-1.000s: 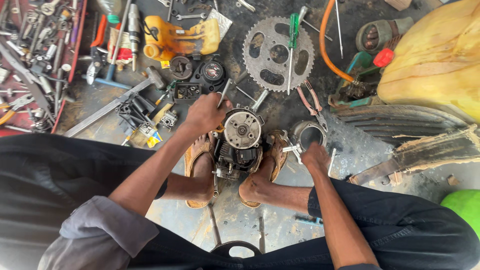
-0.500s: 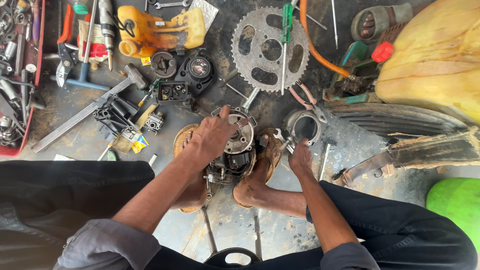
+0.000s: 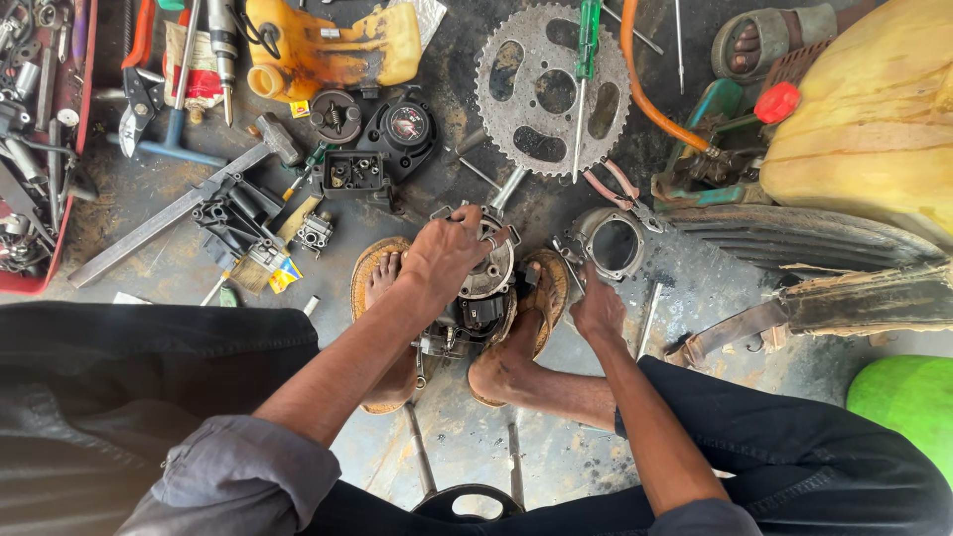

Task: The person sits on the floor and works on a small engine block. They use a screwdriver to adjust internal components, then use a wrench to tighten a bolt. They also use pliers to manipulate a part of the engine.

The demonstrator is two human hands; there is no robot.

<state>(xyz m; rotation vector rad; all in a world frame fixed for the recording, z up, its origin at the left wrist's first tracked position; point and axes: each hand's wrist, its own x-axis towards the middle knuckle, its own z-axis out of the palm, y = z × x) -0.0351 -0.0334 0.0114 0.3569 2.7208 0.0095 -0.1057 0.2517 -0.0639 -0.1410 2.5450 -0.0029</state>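
hands at work over a small engine block (image 3: 476, 298) on an oil-stained workshop floor (image 3: 685, 298), seen from above. the block sits near the middle of the scene, wedged between the person's two sandalled feet, its round silver flywheel face (image 3: 492, 268) turned up. the left hand (image 3: 444, 256) lies on top of that face, fingers curled around its far rim in a firm grasp. the right hand (image 3: 598, 310) rests on the floor just right of the right foot (image 3: 516, 342), fingers bent and close together; whether it grips anything cannot be told from this view. just beyond that hand lies a grey metal housing with a round opening (image 3: 608, 241), and a pair of red-handled pliers (image 3: 617, 185) is a little farther off. farther still, a large toothed sprocket (image 3: 552, 89) lies flat with a green-handled screwdriver (image 3: 586, 69) across it. to the far left sit a yellow plastic tank (image 3: 333, 45), a round black gauge (image 3: 405, 124), a hammer (image 3: 179, 213) lying diagonally and a red tray of tools (image 3: 45, 149). at the far right, a bulky yellow body panel (image 3: 874, 119) stands above a black ribbed part (image 3: 794, 238), with an orange hose (image 3: 645, 84) curving toward it. another person's sandalled foot (image 3: 764, 40) shows at the far edge.
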